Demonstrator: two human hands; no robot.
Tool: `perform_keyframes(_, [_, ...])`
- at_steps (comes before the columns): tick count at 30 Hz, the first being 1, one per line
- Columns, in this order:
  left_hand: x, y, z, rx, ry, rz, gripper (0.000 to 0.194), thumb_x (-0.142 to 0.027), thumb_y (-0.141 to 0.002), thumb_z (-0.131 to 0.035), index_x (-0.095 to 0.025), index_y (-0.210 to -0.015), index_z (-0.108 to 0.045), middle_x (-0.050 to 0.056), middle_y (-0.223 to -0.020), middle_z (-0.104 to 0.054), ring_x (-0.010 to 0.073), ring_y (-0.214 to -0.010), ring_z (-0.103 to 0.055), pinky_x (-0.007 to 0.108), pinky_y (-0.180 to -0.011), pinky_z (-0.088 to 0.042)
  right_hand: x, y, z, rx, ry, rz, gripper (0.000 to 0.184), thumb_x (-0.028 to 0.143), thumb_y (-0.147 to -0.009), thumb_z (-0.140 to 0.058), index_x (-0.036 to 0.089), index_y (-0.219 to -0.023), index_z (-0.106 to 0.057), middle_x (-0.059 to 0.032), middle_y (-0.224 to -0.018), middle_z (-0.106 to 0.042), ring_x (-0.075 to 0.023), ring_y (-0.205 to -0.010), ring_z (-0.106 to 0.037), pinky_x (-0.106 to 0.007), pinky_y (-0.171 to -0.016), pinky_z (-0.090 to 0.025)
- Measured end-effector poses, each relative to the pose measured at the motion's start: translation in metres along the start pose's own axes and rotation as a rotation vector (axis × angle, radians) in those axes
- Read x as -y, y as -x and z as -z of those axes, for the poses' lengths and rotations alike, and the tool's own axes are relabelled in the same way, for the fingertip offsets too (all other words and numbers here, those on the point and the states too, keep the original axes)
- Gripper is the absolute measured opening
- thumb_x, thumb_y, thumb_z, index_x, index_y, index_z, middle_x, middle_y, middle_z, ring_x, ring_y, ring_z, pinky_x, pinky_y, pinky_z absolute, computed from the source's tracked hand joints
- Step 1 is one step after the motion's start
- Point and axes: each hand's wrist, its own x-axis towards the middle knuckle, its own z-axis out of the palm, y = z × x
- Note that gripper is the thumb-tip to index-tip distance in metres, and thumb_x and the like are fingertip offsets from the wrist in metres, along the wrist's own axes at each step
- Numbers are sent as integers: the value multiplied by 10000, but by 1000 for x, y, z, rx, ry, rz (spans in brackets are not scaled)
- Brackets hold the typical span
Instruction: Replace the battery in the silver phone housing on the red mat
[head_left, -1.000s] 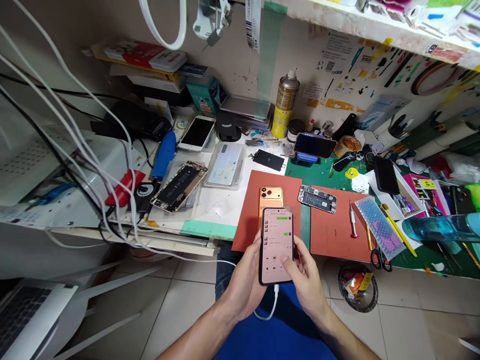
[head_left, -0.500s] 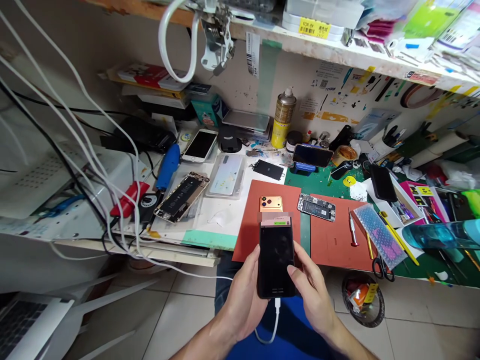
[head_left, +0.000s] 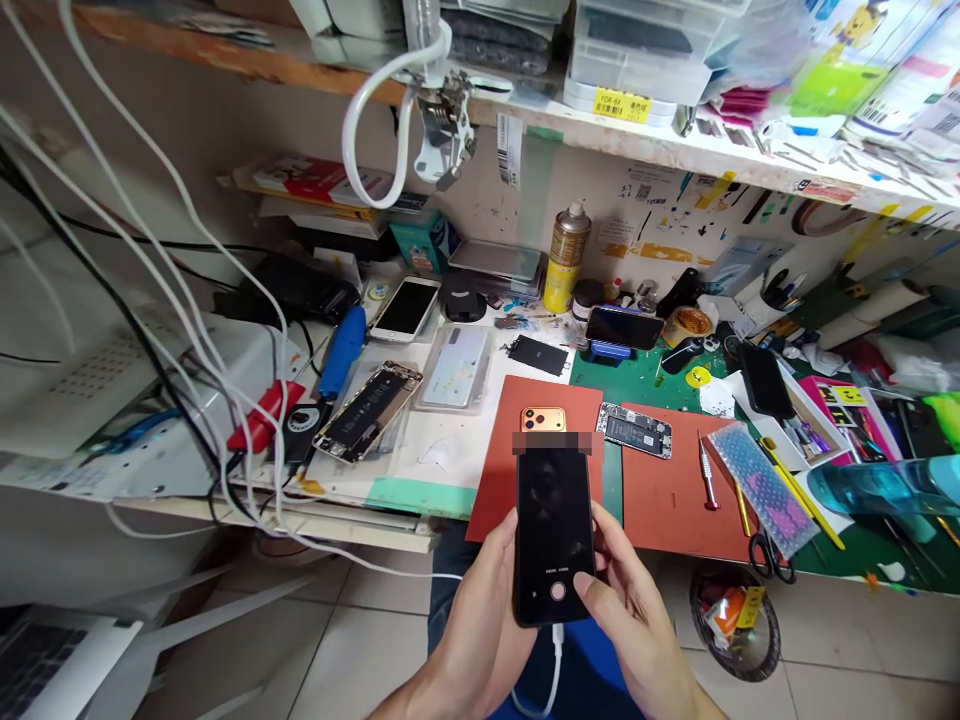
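Note:
A black smartphone (head_left: 553, 530) is held upright in front of me, over my lap. Its screen is mostly dark, with a round white button near the bottom, and its top is pixelated. My left hand (head_left: 480, 610) wraps the phone's left side, fingers hidden behind it. My right hand (head_left: 634, 605) grips the right edge, its thumb at the lower right of the screen. A white charging cable (head_left: 557, 660) is plugged into the bottom. Just beyond the phone, an orange phone (head_left: 543, 419) with a camera bump lies on a reddish-brown mat (head_left: 499, 480).
Opened phones (head_left: 367, 410) (head_left: 636, 430) lie left and right of the mat. A screwdriver (head_left: 707, 470), scissors (head_left: 769, 558) and a blue bottle (head_left: 885, 488) are at right. White cables (head_left: 187, 260) hang at left. A shelf (head_left: 675, 145) overhangs the bench; a waste bin (head_left: 735, 620) stands below.
The phone's screen has changed: the pale, green-marked banner at its top is gone, and a round white button shows near the bottom. My right thumb stays at the screen. The view has shifted slightly.

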Motion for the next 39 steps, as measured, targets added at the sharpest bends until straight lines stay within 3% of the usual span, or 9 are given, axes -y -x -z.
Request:
perform_keyframes(10, [-3,6,-3,8,26,30,480,-511,-1066,-575,-205,-1398,-737,107,-1323,-780,347,-1362,-634,491,-1226,-401,-8,11,-1,-70,-77,-72,750,508,-915,-808,311,-1587,-539,-101,-1352,-740,-252,-1135,-732,-362,-1016,-595])
perform_keyframes(16, [-3,7,-7,14,21,54,501,-516,-1061,-575,-195,-1414,-728,116,-1355,-769,363,-1395,-616,519,-1247,-387,-5,15,-1,-80,-36,-65,782,543,-920,-801,316,-1610,-508,-97,-1573,-618,-263,-1257,-705,-354,-1066,-575])
perform_keyframes(23, [6,8,-18,33,16,62,478,-509,-1067,-574,-208,-1400,-739,103,-1383,-758,342,-1426,-595,499,-1261,-380,2,23,6,-106,-55,-19,763,535,-924,-801,312,-1597,-521,-95,-1591,-607,-295,-1445,-596,-376,-1142,-536])
perform_keyframes(29, [12,12,-21,-15,-17,59,490,-519,-1057,-594,-207,-1409,-731,111,-1348,-773,341,-1386,-628,501,-1243,-401,0,25,12,-96,-24,-51,825,542,-917,-795,303,-1635,-466,-109,-1441,-701,-273,-1268,-689,-381,-1089,-558])
perform_keyframes(39, [17,14,-29,-65,-64,41,528,-534,-1030,-629,-178,-1406,-729,135,-1295,-788,355,-1299,-682,506,-1189,-461,0,27,16,-56,-38,-37,838,602,-911,-780,312,-1632,-467,-104,-1372,-709,-247,-1120,-702,-377,-1043,-560])
